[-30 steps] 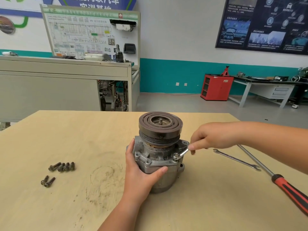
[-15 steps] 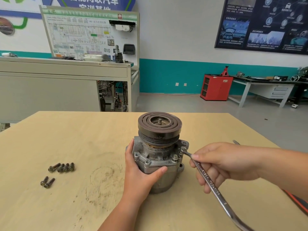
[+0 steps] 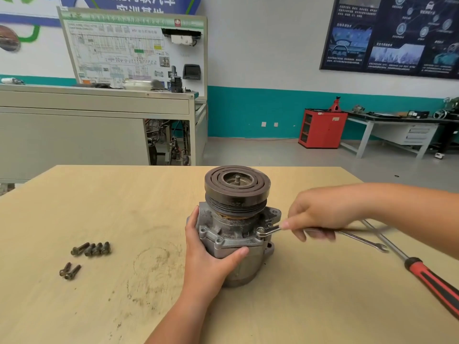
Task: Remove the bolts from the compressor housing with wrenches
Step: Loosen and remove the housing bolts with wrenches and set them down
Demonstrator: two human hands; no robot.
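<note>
Left hand (image 3: 211, 259) grips the compressor housing (image 3: 231, 235), upright on the wooden table (image 3: 99, 194) — pulley (image 3: 223, 192) up. Right hand (image 3: 320, 217) holds a wrench (image 3: 272, 230), its ring end on a flange bolt (image 3: 260, 231); six loose bolts (image 3: 90, 249) lie well left.

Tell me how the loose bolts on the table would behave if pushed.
The loose bolts look like stiff steel, probably heavy for their size. Lying on their sides on the flat table, they would likely roll in an arc around their wider heads.
</note>
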